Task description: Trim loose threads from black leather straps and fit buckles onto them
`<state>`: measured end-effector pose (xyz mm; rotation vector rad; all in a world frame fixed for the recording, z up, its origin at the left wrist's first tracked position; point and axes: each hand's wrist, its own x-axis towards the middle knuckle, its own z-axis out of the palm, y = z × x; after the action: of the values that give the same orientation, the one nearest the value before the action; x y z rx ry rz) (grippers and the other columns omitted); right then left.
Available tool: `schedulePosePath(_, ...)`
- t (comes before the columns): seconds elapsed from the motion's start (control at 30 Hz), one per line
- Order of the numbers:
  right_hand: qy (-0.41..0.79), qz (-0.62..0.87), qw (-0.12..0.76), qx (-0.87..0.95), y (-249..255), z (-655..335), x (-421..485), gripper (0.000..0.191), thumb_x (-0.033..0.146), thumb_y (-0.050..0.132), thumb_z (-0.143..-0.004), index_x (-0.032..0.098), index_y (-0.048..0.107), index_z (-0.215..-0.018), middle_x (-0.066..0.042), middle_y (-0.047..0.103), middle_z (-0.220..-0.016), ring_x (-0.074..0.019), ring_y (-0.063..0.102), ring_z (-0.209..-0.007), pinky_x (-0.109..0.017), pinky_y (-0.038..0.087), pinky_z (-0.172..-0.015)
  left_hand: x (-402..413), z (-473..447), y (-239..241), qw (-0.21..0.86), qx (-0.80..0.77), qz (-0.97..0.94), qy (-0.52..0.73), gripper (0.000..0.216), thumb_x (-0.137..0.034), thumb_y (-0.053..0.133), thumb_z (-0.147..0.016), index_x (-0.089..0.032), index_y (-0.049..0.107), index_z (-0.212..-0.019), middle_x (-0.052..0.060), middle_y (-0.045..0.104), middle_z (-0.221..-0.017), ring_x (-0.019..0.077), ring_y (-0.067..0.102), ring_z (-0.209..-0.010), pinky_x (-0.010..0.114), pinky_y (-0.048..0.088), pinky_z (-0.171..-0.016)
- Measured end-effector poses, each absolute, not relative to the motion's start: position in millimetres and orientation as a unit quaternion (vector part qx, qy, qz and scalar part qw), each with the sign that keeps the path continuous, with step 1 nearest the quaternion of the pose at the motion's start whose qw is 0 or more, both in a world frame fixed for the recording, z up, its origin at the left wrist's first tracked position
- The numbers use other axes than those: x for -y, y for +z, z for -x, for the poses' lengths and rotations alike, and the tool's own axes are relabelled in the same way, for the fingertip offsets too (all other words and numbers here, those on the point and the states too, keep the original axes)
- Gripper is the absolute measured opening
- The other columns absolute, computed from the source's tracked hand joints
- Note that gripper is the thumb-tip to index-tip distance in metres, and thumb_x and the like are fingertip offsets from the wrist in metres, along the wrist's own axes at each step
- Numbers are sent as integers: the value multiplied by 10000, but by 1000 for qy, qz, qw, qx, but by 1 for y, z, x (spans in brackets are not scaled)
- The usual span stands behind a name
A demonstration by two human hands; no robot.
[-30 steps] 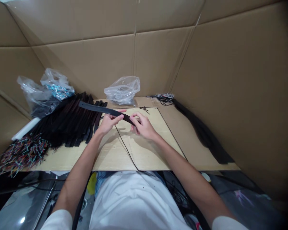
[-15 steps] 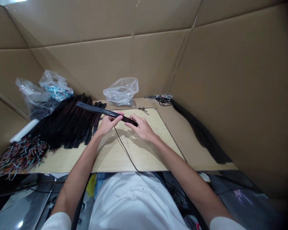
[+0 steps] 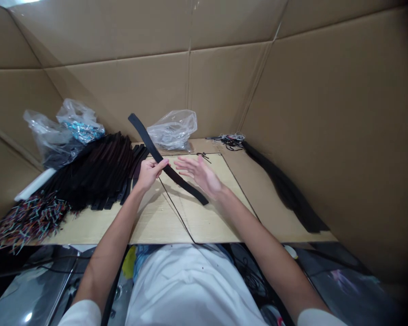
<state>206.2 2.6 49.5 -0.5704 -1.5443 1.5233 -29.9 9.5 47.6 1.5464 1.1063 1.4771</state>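
My left hand point(image 3: 148, 172) pinches a long black strap point(image 3: 177, 177) near its middle. The strap tilts, with one end up toward the back wall and the other end down over the wooden board point(image 3: 204, 217). My right hand point(image 3: 200, 174) hovers just right of the strap with fingers spread and nothing in it. A thin black cord point(image 3: 177, 210) runs along the board toward me. A pile of dark straps point(image 3: 98, 172) lies to the left of my left hand.
Clear plastic bags point(image 3: 172, 129) point(image 3: 63, 131) stand at the back. Multicoloured cords point(image 3: 27, 217) lie at the near left. A bundle of long black strands point(image 3: 285, 190) lies along the right cardboard wall point(image 3: 343, 113). A small black tie point(image 3: 203, 156) rests behind my right hand.
My right hand let go of the strap and opened. My left hand swung the strap from nearly level to steeply tilted, its far end rising.
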Motion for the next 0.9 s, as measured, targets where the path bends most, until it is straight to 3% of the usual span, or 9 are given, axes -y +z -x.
schedulePosePath(0.1, 673, 185, 425, 576, 60, -215, -1, 971, 931, 134, -989, 305, 676, -1497, -91, 594, -1652, -297, 492, -1578, -557, 456, -1232, -13, 32, 46, 372, -431, -583, 580, 547, -689, 875, -775, -145, 821, -764, -26, 499, -483, 65, 351, -437, 255, 199, -467)
schedulePosePath(0.23, 680, 187, 422, 569, 66, -219, 3, 1005, 958, 104, -958, 333, 685, -1488, -69, 586, -1657, -320, 442, -1609, -597, 430, -1225, -13, 31, 47, 370, -435, -580, 581, 553, -693, 881, -763, -144, 815, -753, -24, 499, -477, 66, 353, -436, 254, 194, -463)
schedulePosePath(0.4, 667, 213, 450, 555, 60, -214, 1, 865, 989, 297, -930, 265, 736, -1108, -154, 724, -1426, -388, 567, -1455, -602, 507, -1108, -11, 28, 50, 372, -441, -572, 583, 605, -739, 886, -716, -141, 801, -748, -35, 466, -462, 66, 343, -429, 251, 187, -455)
schedulePosePath(0.53, 662, 219, 469, 543, 54, -213, -4, 864, 1027, 253, -894, 263, 650, -963, -173, 747, -1282, -393, 655, -1313, -589, 545, -1049, -11, 27, 49, 373, -441, -574, 581, 600, -733, 884, -726, -140, 802, -756, -36, 463, -462, 64, 338, -429, 252, 184, -456)
schedulePosePath(0.67, 667, 200, 463, 548, 54, -214, -4, 921, 1005, 222, -915, 285, 681, -1259, -172, 728, -1357, -377, 658, -1331, -598, 532, -1078, -12, 27, 48, 375, -440, -575, 579, 595, -733, 887, -725, -144, 807, -757, -34, 475, -463, 64, 343, -431, 253, 185, -460)
schedulePosePath(0.77, 668, 197, 437, 569, 58, -214, 1, 1007, 1000, 168, -914, 335, 571, -1553, -145, 662, -1526, -355, 616, -1418, -591, 506, -1129, -12, 27, 48, 372, -439, -577, 580, 588, -725, 886, -733, -142, 812, -763, -34, 476, -462, 65, 349, -438, 250, 196, -467)
schedulePosePath(0.83, 653, 203, 424, 594, 61, -215, 4, 1038, 1005, 145, -905, 354, 545, -1609, -122, 619, -1597, -349, 578, -1465, -592, 499, -1145, -11, 27, 48, 370, -438, -578, 580, 583, -719, 885, -740, -141, 815, -767, -36, 472, -459, 66, 351, -441, 249, 199, -471)
schedulePosePath(0.9, 643, 200, 418, 609, 65, -215, 6, 975, 977, 200, -937, 352, 616, -1561, -103, 606, -1622, -355, 546, -1497, -610, 490, -1159, -11, 27, 48, 369, -439, -578, 579, 581, -717, 884, -744, -140, 815, -769, -38, 468, -456, 66, 348, -443, 248, 194, -472)
